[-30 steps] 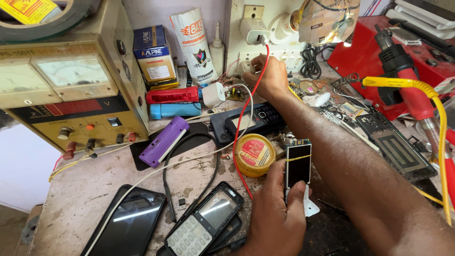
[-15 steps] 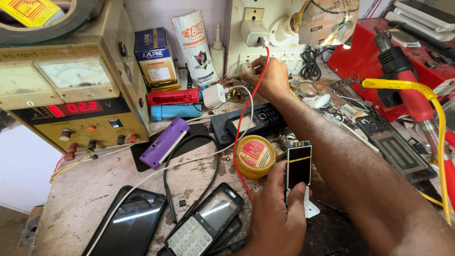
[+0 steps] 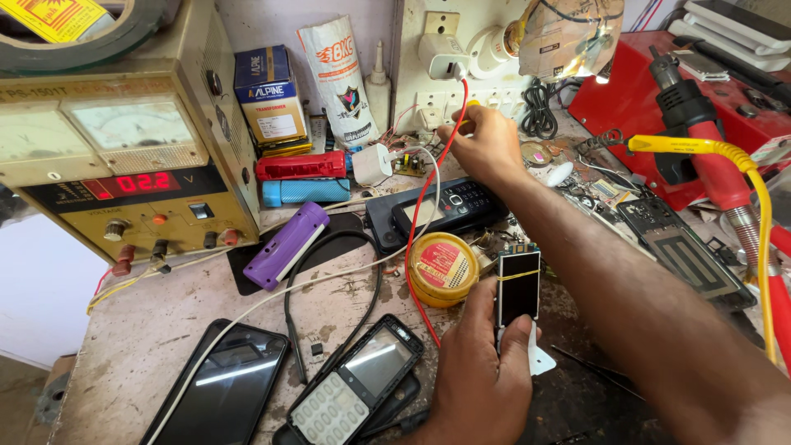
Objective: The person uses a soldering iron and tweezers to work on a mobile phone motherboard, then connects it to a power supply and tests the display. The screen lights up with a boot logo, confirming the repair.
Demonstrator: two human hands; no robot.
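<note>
My left hand grips the lower end of a small phone board with a dark screen, standing upright on the bench beside a round yellow tin. My right hand reaches to the back, fingers pinched on a red wire just below the white wall switchboard. The wire loops down past the tin toward my left hand. A black keypad phone lies under my right wrist.
A beige bench power supply with a lit red display stands at left. A purple case, a black smartphone and an open keypad phone lie in front. A red hot-air station and yellow hose are at right.
Red digits have lit up on the power supply display. Both hands stay almost where they were.
</note>
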